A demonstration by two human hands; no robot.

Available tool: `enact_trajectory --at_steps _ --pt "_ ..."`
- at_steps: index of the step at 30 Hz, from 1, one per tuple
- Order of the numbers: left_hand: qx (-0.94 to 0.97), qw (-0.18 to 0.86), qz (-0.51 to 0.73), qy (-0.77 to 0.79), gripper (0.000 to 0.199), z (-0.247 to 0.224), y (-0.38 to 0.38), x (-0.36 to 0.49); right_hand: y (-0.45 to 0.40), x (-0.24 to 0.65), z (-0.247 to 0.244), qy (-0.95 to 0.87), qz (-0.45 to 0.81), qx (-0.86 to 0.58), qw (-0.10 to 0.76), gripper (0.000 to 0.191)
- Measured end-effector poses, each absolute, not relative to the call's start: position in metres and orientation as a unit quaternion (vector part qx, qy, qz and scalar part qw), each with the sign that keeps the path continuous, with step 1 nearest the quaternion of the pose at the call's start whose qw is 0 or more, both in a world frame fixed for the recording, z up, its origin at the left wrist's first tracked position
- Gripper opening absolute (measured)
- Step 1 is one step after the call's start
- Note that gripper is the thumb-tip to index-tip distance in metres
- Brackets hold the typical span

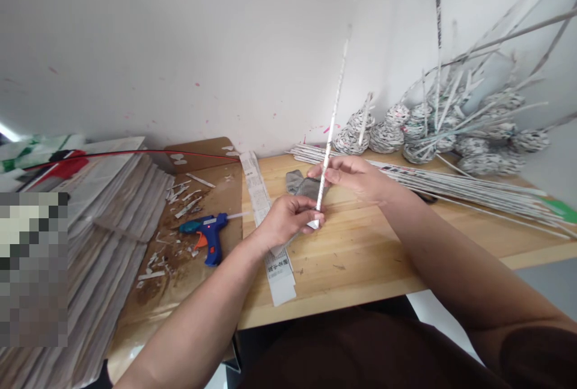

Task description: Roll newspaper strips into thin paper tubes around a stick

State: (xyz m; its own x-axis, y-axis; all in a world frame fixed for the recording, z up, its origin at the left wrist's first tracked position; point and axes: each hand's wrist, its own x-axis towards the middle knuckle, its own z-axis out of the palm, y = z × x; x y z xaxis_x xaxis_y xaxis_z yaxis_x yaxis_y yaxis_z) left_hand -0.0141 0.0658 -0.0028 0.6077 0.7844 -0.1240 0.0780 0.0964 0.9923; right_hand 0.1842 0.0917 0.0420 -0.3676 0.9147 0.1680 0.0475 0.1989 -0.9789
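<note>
A thin rolled paper stick (334, 112) stands nearly upright, leaning slightly right, between my hands. My left hand (295, 217) pinches its lower end. Higher up, my right hand (347, 177) has thumb and fingers closed round the stick. Behind the hands lies a grey cloth (295, 181) on the wooden table (360, 263), partly hidden by them. A long strip of printed newspaper (280, 284) runs under my left hand, which covers its middle.
Stacked paper (121, 214) stands left, beside a blue glue gun (211, 235) among paper scraps (187, 196). Several woven paper shapes (386, 135) line the wall at the right, behind a bundle of paper sticks (464, 189). The table's front edge (333, 311) is near my body.
</note>
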Motion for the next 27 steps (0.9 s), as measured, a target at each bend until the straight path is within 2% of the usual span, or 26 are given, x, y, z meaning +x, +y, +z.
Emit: enact_trajectory --at_steps 2,6,10,14,19,24,27 --pt "0.614 0.654 0.272 0.348 0.028 -0.0028 0.0657 -0.0138 0.0915 0.1841 0.0424 -0.653 0.513 -0.364 0.422 0.031" --pt "0.622 0.651 0.268 0.342 0.027 -0.0030 0.0659 -0.0138 0.0905 0.1829 0.0442 -0.615 0.492 -0.384 0.482 0.029" --pt "0.625 0.642 0.271 0.351 0.028 -0.0044 0.0668 -0.0147 0.0901 0.1820 0.0448 -0.649 0.521 -0.356 0.424 0.032" --pt "0.629 0.638 0.271 0.352 0.029 -0.0053 0.0675 -0.0154 0.0902 0.1822 0.0439 -0.621 0.488 -0.403 0.462 0.034" --pt "0.617 0.645 0.278 0.354 0.031 -0.0057 0.0679 -0.0147 0.0904 0.1858 0.0452 -0.673 0.510 -0.338 0.416 0.032" --pt "0.615 0.657 0.274 0.339 0.028 -0.0052 0.0675 -0.0143 0.0912 0.1843 0.0430 -0.622 0.478 -0.398 0.476 0.028" --pt "0.614 0.656 0.275 0.342 0.028 -0.0049 0.0675 -0.0147 0.0903 0.1848 0.0442 -0.649 0.479 -0.378 0.454 0.031"
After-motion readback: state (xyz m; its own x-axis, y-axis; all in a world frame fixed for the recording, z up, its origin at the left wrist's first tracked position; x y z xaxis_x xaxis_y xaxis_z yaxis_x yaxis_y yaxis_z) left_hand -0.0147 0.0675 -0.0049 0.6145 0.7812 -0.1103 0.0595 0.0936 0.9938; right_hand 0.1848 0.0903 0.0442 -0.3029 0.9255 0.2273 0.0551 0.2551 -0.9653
